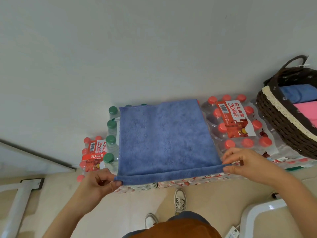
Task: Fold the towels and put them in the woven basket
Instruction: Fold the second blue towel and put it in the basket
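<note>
A blue towel [164,136] lies spread flat on top of stacked packs of bottled water. Its near edge is lifted into a narrow band. My left hand [97,183] pinches the near left corner. My right hand [247,164] pinches the near right corner. At the far right stands the dark brown woven basket [281,124] with a cream lace trim and a loop handle. Inside it lie a folded blue towel [296,94] and a folded pink towel [307,111].
Packs of red-capped bottles [238,126] sit right of the towel, under the basket. Green-capped bottles [111,133] and another red-capped pack [93,155] stand at the left. A wall rises behind. My shoes [180,201] are on the beige floor; a white frame [260,217] is at lower right.
</note>
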### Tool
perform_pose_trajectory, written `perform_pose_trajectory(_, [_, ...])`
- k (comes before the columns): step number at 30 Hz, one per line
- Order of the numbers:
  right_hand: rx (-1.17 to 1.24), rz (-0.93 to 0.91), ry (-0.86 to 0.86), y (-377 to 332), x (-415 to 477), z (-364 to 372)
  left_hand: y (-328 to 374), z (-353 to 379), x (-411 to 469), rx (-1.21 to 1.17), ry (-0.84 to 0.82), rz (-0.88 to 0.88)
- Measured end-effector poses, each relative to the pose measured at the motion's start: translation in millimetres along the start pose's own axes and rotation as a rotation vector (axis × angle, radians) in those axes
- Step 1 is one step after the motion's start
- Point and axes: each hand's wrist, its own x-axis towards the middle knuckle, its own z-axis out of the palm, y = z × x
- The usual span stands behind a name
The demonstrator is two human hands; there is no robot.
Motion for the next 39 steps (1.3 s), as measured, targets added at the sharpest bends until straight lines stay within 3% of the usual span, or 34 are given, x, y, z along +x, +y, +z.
perform_pose_trajectory(3, [0.078,-0.001,-0.013,-6,14,-16,12,-3,8,-0.130,0.071,0.023])
perform_pose_trajectory(8, [0.414,-0.053,0.296,-21,60,-33,51,-4,53,-0.247,0.318,0.026])
perform_pose_trajectory(12, [0.463,-0.065,0.448,-35,106,-40,66,-5,104,-0.253,0.460,-0.020])
perform_pose_trajectory(20, [0.163,-0.069,0.586,-48,172,-48,89,6,163,-0.119,0.642,-0.068])
perform_pose_trajectory(29, [-0.227,-0.089,0.589,-41,203,-37,97,12,181,0.211,0.686,-0.143])
perform_pose_trajectory(39, [-0.365,-0.018,0.520,-42,208,-35,89,11,186,0.535,0.653,-0.090])
